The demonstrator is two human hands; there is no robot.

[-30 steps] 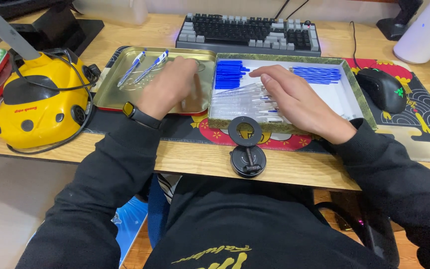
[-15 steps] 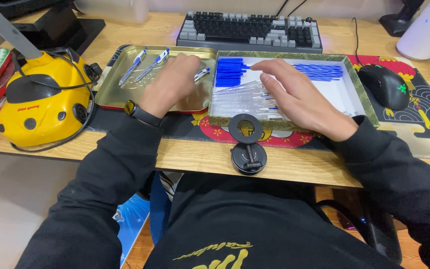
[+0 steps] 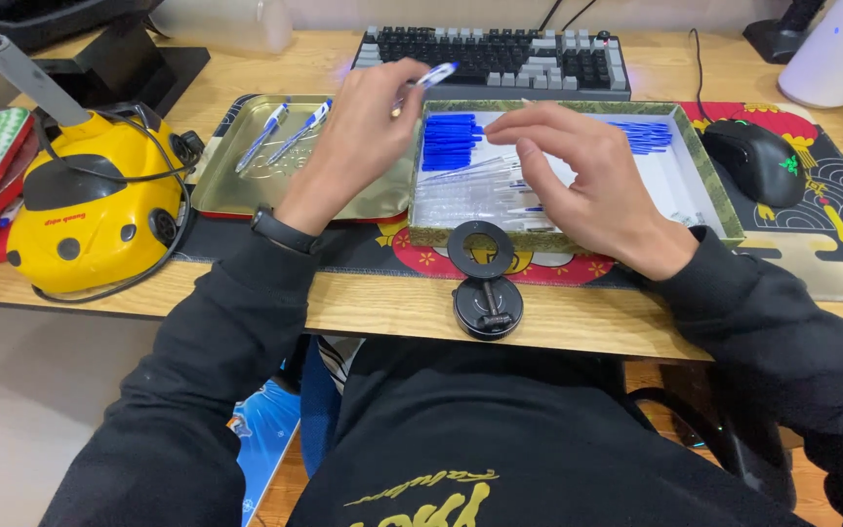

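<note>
A home office or desk workspace: a wooden tabletop (image 3: 382,307) carries a keyboard (image 3: 495,54), a computer mouse (image 3: 755,161) and a patterned desk mat (image 3: 831,210).

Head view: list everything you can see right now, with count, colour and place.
Pen: one, blue and clear, in the left hand's grip above the trays.
Finished pens: two, blue and clear, in the gold tray.
Gold tray: one, left of centre.
White box: one, green patterned rim, centre.
Blue caps: a pile, box's left end.
Clear barrels: a pile, front of box.
Blue refills: a pile, box's far right.
Keyboard: one, black and grey, far edge.
Mouse: one, black, right.
Yellow device: one, left.
Round black stand: one, desk front edge.
Left hand: holds pen.
Right hand: over the box.
</note>
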